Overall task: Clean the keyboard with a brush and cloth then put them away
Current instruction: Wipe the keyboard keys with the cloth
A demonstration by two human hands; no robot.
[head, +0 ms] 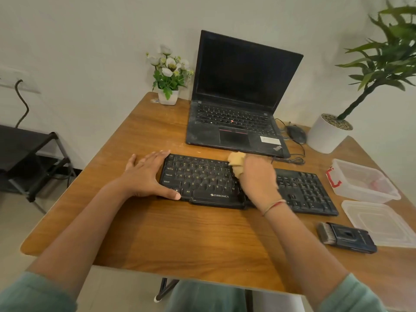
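Keyboard [202, 181] sits mid-table [180, 233], bare wood in front of it. Our left hand [146, 174] lies flat on its left edge; right hand [256, 176] grips the cloth [236, 162] on the keys.

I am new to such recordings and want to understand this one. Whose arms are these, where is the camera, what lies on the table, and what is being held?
There is no machine: a person wears one camera on the head, looking down at their own arms. The left hand lies flat against the end of the black keyboard. The right hand grips a tan cloth on the keys. On the wooden table lie a brush, an open plastic box, its lid, a laptop, a mouse, a flower pot and a potted plant.
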